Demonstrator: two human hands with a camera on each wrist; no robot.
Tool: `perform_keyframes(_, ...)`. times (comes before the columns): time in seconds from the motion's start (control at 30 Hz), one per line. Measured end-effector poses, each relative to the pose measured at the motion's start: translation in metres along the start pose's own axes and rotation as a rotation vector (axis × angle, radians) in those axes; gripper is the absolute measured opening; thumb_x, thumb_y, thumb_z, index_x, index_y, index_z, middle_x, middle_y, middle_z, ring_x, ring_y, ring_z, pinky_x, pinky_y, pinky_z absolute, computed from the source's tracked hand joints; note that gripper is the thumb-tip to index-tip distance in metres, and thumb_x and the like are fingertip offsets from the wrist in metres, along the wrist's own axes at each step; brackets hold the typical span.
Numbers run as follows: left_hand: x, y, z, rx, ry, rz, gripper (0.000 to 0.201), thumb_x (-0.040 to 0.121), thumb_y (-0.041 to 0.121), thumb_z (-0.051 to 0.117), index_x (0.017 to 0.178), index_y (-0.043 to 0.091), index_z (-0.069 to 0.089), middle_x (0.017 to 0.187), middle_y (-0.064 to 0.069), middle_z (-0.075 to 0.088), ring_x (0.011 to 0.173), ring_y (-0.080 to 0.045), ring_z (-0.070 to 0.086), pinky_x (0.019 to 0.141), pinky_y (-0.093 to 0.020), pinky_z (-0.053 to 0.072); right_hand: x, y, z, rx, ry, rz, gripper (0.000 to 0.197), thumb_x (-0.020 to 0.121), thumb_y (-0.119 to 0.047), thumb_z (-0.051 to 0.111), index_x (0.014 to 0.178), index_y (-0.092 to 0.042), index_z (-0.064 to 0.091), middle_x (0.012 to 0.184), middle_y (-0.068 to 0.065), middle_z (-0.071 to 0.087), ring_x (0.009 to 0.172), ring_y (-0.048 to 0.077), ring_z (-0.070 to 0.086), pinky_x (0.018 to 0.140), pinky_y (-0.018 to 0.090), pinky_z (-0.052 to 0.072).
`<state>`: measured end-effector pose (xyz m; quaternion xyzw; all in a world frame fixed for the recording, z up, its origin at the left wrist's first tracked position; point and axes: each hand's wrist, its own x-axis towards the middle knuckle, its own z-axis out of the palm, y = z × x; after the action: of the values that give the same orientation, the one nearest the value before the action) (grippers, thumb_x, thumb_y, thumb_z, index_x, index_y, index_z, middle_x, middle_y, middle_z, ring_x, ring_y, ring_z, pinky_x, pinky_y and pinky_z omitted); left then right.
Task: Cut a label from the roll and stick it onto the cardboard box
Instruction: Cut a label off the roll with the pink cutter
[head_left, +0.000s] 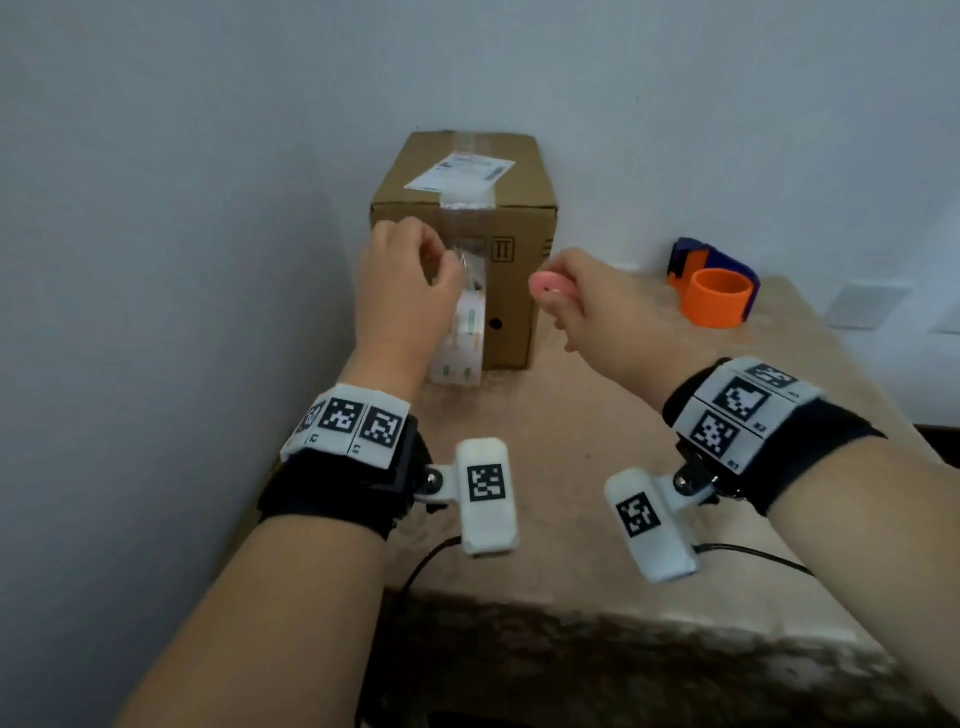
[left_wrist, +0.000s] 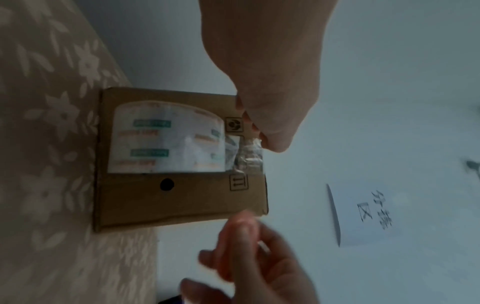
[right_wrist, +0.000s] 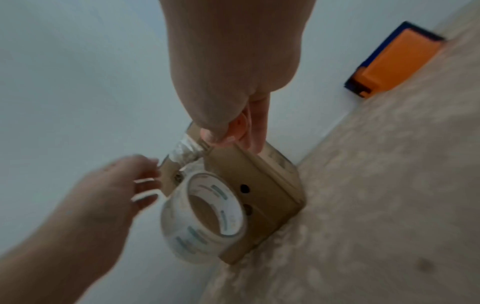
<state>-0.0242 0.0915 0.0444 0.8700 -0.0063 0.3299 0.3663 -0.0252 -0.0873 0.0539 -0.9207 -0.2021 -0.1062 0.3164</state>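
A brown cardboard box (head_left: 517, 312) stands at the back of the table against the wall, with a white printed label (head_left: 460, 174) on its top. A clear tape strip (head_left: 467, 228) runs down its front to a roll of printed tape (head_left: 462, 338) hanging in front. My left hand (head_left: 441, 262) hovers at the strip just above the roll (right_wrist: 205, 216), fingers loosely curled and blurred, holding nothing that I can make out. My right hand (head_left: 553, 296) is level with it, to the right of the box, gripping a small pink tool (head_left: 550, 285); its blade is hidden.
An orange and blue tape dispenser (head_left: 714, 291) sits at the table's back right by the wall. A beige flowered cloth (head_left: 571, 467) covers the table. A white sheet with handwriting (left_wrist: 369, 214) is stuck on the wall. The table's front edge lies under my wrists.
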Motion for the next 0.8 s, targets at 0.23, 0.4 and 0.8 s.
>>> perform_keyframes(0.23, 0.000, -0.030, 0.010, -0.380, -0.289, -0.457, 0.025, 0.086, 0.043, 0.059, 0.105, 0.027, 0.053, 0.105, 0.003, 0.060, 0.099, -0.019, 0.063, 0.087, -0.041, 0.053, 0.038, -0.022, 0.012, -0.149, -0.038, -0.116, 0.021, 0.094, -0.031, 0.042, 0.102, -0.013, 0.048, 0.088, -0.004, 0.055, 0.081, 0.017, 0.052, 0.069, 0.029, 0.039)
perform_keyframes(0.4, 0.001, -0.026, 0.011, -0.483, -0.285, -0.532, 0.020, 0.084, 0.042, 0.060, 0.096, 0.026, 0.061, 0.095, -0.001, 0.066, 0.087, -0.019, 0.064, 0.073, -0.032, 0.051, 0.050, -0.025, 0.018, -0.116, -0.107, -0.129, 0.022, 0.097, -0.024, 0.036, 0.111, -0.010, 0.046, 0.075, -0.010, 0.048, 0.067, 0.007, 0.046, 0.055, 0.015, 0.033)
perform_keyframes(0.8, -0.003, -0.016, 0.014, -0.644, -0.280, -0.672, 0.007, 0.092, 0.022, 0.055, 0.091, 0.016, 0.059, 0.077, -0.004, 0.063, 0.065, -0.017, 0.059, 0.058, -0.028, 0.046, 0.056, -0.023, 0.012, -0.222, -0.150, -0.176, 0.030, 0.098, -0.024, 0.035, 0.122, -0.009, 0.046, 0.113, 0.010, 0.064, 0.096, 0.019, 0.055, 0.078, 0.026, 0.039)
